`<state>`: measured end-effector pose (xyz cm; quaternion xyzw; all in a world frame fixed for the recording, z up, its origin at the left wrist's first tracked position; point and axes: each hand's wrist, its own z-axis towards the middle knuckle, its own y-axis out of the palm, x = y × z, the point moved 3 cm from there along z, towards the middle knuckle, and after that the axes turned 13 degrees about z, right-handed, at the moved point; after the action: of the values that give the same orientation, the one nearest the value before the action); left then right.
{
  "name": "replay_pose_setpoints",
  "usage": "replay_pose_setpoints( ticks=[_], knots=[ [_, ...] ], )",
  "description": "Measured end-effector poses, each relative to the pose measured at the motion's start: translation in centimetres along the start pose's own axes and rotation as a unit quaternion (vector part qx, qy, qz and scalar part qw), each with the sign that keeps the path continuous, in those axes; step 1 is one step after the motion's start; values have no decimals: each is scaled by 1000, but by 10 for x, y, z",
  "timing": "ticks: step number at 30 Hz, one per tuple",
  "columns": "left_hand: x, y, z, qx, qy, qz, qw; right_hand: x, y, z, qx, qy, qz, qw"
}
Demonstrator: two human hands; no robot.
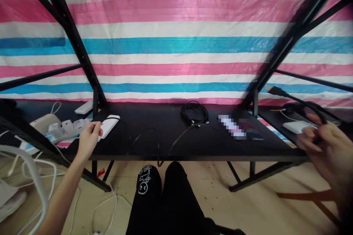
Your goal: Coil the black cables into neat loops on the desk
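At the left end of the black table (pixel 171 147), my left hand (pixel 89 137) is closed in a pinch on a thin black cable. Beside its fingers lies a white power bank (pixel 109 126), and the cable crosses over the top of it. At the far right my right hand (pixel 328 143), blurred, is raised with its fingers wrapped round a thicker black cable (pixel 299 99). That cable's plug (pixel 275 91), with a metal tip, sticks out to the left. A loose thin cable (pixel 158 137) curves across the tabletop and hangs over the front edge.
A coiled black cable (pixel 194 113) and a phone (pixel 252 131) beside a pixelated patch lie on the table. Left are a power strip with white chargers (pixel 67 125) and hanging white cables. Another white device (pixel 296 126) sits at right. Black metal posts (pixel 79 47) frame both sides.
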<state>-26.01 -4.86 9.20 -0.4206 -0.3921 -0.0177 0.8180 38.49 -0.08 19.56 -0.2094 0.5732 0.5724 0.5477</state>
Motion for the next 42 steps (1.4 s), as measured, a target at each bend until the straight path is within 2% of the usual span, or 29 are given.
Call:
replay_pose_setpoints(
  ticks=[4, 7, 12, 15, 19, 22, 27, 29, 32, 38, 42],
  knots=[
    [4, 29, 8, -74, 34, 16, 997, 9, 33, 5, -51, -14, 5, 999],
    [-2, 45, 11, -90, 31, 34, 995, 14, 49, 1, -59, 3, 11, 998],
    [-16, 52, 16, -85, 14, 81, 993, 17, 57, -5, -86, 31, 34, 995],
    [-16, 55, 17, -87, 17, 93, 992, 19, 62, -8, -98, 47, 54, 993],
    [1, 68, 14, -98, 43, 57, 993, 26, 74, -11, -107, 68, 76, 989],
    [20, 82, 11, -104, 37, 1, 994, 33, 82, -11, -118, 71, 85, 987],
    [49, 111, 9, -137, -46, -134, 980, 44, 87, -8, -124, 91, 100, 983],
    [58, 121, 7, -161, -96, -201, 961, 48, 86, -9, -120, 100, 112, 981],
    [70, 126, 2, -206, -154, -302, 918, 50, 83, -11, -119, 104, 113, 981],
    [94, 115, -13, -320, -189, -438, 819, 38, 73, -18, -102, 87, 112, 985],
    [109, 114, -29, -416, -225, -513, 716, 37, 79, -24, -106, 92, 136, 981]
  ],
)
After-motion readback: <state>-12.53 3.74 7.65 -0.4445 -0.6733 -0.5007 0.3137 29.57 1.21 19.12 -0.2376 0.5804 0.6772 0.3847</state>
